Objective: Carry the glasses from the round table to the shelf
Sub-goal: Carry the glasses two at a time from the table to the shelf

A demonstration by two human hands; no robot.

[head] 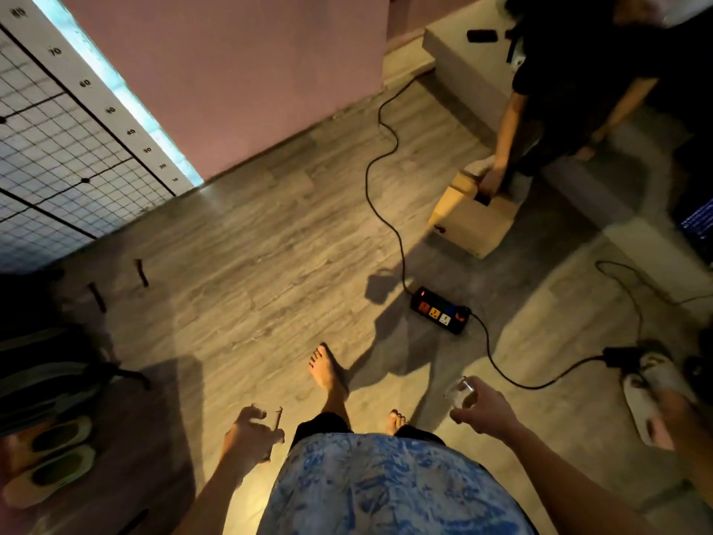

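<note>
Glasses, 2 of them, are riding in my hands above the wood-look floor (239, 264). My left hand (250, 434) is wrapping its fingers (266, 444) around a clear tumbler (270, 417) at about 7 o'clock in the view, and that tumbler is standing close to upright. My right hand (484, 413) is closing its fingers (461, 417) on the second glass (459, 390) at about 4 o'clock; this one is tilting, with its rim leaning away from me.

Between my hands my bare left foot (328, 370) is stepping ahead, and the toes of my right foot (397, 418) are peeking past my blue patterned shirt (386, 488).

Ahead at 1 o'clock a black power strip (440, 310) is lying on the floor with its cable (386, 164) snaking toward the wall. Beyond it, at 2 o'clock, another person's hand (492, 179) is reaching into a cardboard box (472, 222). At 8 o'clock a pair of slippers (54, 453) is sitting by the edge, and at 10 o'clock a grid panel (50, 148) with numbered markings is leaning along the wall.
</note>
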